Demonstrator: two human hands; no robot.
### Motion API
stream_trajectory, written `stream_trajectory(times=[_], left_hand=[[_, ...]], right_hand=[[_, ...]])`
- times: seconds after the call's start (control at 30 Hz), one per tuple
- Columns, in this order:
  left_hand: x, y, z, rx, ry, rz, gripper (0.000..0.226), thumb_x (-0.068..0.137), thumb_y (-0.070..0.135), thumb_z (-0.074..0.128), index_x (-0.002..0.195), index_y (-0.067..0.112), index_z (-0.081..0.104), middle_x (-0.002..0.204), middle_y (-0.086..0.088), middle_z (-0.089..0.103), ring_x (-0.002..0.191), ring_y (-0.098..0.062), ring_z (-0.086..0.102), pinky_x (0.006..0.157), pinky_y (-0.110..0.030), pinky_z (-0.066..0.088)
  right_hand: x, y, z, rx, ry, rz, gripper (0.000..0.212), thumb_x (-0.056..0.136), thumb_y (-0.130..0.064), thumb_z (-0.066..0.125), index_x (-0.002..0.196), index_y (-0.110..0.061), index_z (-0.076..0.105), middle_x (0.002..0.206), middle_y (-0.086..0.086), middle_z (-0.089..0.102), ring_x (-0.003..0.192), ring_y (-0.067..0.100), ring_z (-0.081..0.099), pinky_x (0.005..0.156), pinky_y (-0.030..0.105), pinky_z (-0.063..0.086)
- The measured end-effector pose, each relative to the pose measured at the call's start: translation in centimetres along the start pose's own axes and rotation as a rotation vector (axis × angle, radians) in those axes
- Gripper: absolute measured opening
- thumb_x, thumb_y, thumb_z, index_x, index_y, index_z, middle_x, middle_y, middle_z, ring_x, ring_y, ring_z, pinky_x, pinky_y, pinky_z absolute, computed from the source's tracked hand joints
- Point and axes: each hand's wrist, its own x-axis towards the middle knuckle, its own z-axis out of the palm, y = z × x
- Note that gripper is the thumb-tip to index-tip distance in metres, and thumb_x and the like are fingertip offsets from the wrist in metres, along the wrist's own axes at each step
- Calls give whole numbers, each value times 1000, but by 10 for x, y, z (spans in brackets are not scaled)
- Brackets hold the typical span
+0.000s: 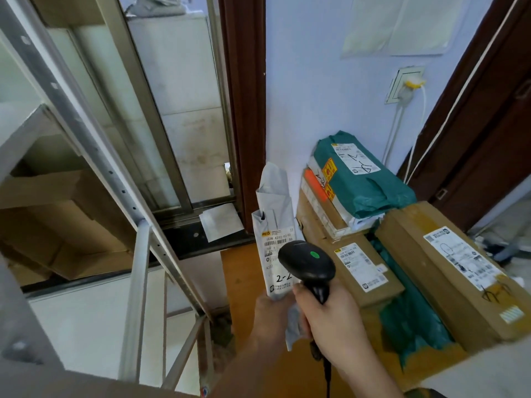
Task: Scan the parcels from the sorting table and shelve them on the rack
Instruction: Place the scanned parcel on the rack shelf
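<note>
We hold the grey parcel (274, 225) upright, long axis vertical, our left hand (268, 314) gripping its bottom end; our right hand (330, 320) wraps the scanner (307, 261), its head just in front of the label (280, 255); the rack (86, 156) stands to our left, nearest the parcel hand

Left hand (268, 311) grips a mailer (274, 222): thin grey plastic film, creased, slight sheen, matt white paper label. Right hand (330, 320) holds a scanner (306, 261): black hard plastic, smooth, semi-gloss, glossy green dot on top. Right of the hands, boxes (448, 271): brown matt cardboard, shiny tape strips, paper labels. Beyond them a bag (362, 179): teal plastic film, wrinkled. Under the hands a table (244, 282): smooth orange wood. Left, a rack (86, 116): grey painted metal, matt.
</note>
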Motion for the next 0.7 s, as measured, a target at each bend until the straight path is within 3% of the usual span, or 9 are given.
stream_trajectory(times=[0.07, 0.13, 0.2, 0.3, 0.37, 0.47, 0.7], left_hand=[[2, -5, -2, 2, 3, -57, 27, 110, 4, 39, 89, -5, 54, 55, -11, 55, 42, -17, 59, 42, -22, 49], [3, -11, -3, -9, 15, -31, 20, 110, 7, 45, 95, 1, 58, 60, -1, 59, 55, -16, 60, 49, -24, 51], [-3, -12, -6, 33, 83, 15, 32, 109, 12, 48, 82, 10, 64, 65, 2, 60, 58, -13, 59, 52, -25, 52], [-23, -10, -4, 50, -56, 53, 62, 108, 12, 28, 55, 8, 61, 45, -10, 44, 30, -17, 43, 33, -21, 38], [-21, -21, -1, 4, -23, -18, 53, 108, 9, 40, 61, 3, 64, 48, -11, 50, 33, -16, 47, 36, -21, 41], [-30, -34, 7, 104, 177, -4, 23, 99, 14, 69, 80, 0, 71, 58, -3, 63, 46, -9, 57, 47, -19, 46], [-96, -61, 37, -53, 243, 189, 16, 98, -4, 64, 83, 2, 65, 57, 0, 66, 46, -10, 61, 46, -19, 48]], right_hand=[[-9, -3, 2, 20, 0, -9, 20, 91, -35, 65, 78, -20, 61, 58, 2, 63, 55, 14, 63, 62, 34, 55], [-19, -7, 5, 53, -18, -3, 18, 92, -29, 65, 81, -16, 61, 56, 2, 63, 48, 13, 60, 54, 29, 53], [-29, -11, 5, 66, -39, 5, 16, 94, -24, 64, 84, -12, 63, 55, 1, 64, 43, 13, 58, 48, 25, 51], [-41, -14, 0, 59, -63, 4, 19, 96, -22, 62, 77, -15, 64, 54, 6, 66, 42, 16, 59, 48, 30, 52], [-47, -13, -5, 75, -79, 18, 16, 96, -23, 62, 82, -16, 63, 54, 6, 66, 44, 15, 60, 49, 28, 51], [-57, -3, -17, 36, -134, -29, 13, 96, -24, 63, 91, -13, 61, 54, 4, 65, 45, 13, 61, 53, 27, 51], [-102, 23, -59, -18, -238, -126, 9, 96, -25, 63, 89, -22, 59, 56, 5, 66, 48, 15, 65, 51, 25, 54]])
